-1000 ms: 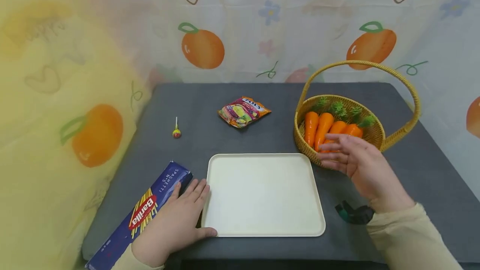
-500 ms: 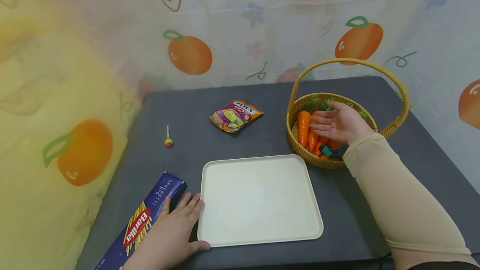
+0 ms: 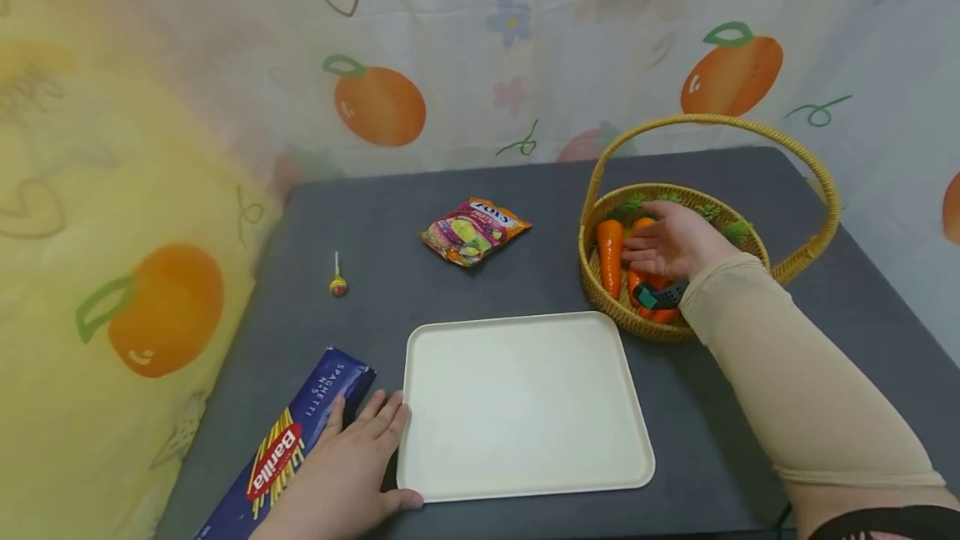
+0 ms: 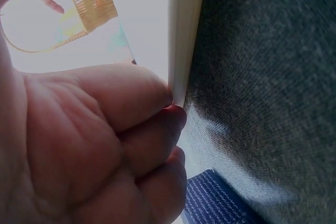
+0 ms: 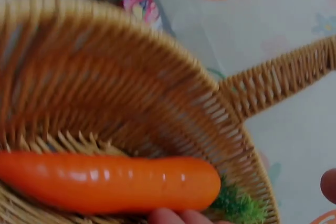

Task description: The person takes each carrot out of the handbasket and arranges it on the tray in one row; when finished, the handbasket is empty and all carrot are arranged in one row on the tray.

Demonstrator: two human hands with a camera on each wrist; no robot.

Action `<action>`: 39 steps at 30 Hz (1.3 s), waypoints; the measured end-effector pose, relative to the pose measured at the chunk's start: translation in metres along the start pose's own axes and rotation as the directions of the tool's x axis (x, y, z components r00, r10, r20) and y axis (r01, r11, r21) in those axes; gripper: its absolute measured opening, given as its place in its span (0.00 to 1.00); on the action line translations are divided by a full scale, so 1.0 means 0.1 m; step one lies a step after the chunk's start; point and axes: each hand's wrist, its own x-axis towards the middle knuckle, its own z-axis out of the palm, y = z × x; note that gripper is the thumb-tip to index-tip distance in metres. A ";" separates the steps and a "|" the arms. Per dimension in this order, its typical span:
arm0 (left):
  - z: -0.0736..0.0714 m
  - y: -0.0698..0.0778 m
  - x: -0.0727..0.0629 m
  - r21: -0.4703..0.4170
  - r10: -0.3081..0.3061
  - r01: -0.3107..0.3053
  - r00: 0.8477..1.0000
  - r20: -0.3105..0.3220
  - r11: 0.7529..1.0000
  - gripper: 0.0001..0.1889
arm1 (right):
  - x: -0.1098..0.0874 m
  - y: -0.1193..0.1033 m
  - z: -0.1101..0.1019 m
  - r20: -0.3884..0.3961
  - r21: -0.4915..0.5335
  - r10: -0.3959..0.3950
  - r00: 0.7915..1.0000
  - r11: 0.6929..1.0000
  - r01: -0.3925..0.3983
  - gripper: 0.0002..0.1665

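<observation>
My right hand [image 3: 678, 244] reaches into a round wicker basket [image 3: 615, 313] holding several orange carrots with green tops. Its fingers are extended over the carrots, just right of the leftmost carrot [image 3: 610, 257]. Close up in the right wrist view, fingertips [image 5: 167, 217] lie against or beside a carrot [image 5: 115, 182], with the thumb apart; contact is unclear. My left hand [image 3: 348, 469] lies at the left edge of a cream tray [image 3: 525, 407], fingers fairly straight. In the left wrist view its fingertips meet the tray's side [image 4: 188, 24].
A blue spaghetti box [image 3: 285, 448] lies slanted beside and partly under my left forearm. Farther back are a lollipop [image 3: 338, 282] and a colourful candy bag [image 3: 476, 232]. The basket's tall handle [image 3: 712, 119] arches over the carrots. A patterned curtain hangs behind the grey table.
My right hand has moved from the basket's front edge forward and into it, over the carrots. The left hand stays at the tray's edge. The head view has shifted slightly.
</observation>
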 end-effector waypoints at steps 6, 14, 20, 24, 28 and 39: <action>0.00 0.02 0.00 0.004 0.014 -0.014 1.000 -0.015 1.000 0.59 | 0.05 -0.01 -0.01 0.050 -0.154 0.031 0.998 0.988 -0.023 0.52; -0.01 0.04 0.01 0.002 0.007 -0.007 1.000 0.015 1.000 0.58 | 0.22 0.11 -0.02 0.067 -0.199 0.068 0.995 0.979 -0.054 0.50; 0.00 0.03 0.03 -0.005 -0.002 0.002 0.999 0.049 1.000 0.59 | 0.32 0.15 -0.06 0.132 -0.097 0.081 0.988 0.993 -0.068 0.46; 0.00 0.03 0.03 -0.012 -0.009 0.010 0.998 0.057 1.000 0.59 | 0.36 0.16 -0.05 0.142 -0.073 0.054 0.988 0.996 -0.044 0.35; 0.00 0.03 0.03 -0.018 -0.015 0.016 0.998 0.058 1.000 0.58 | 0.32 0.14 -0.03 0.152 -0.044 -0.002 0.988 0.999 0.009 0.28; -0.03 0.04 0.03 -0.003 -0.025 0.025 0.998 0.052 1.000 0.59 | -0.16 0.26 -0.06 0.510 0.172 -0.366 0.778 0.930 0.324 0.33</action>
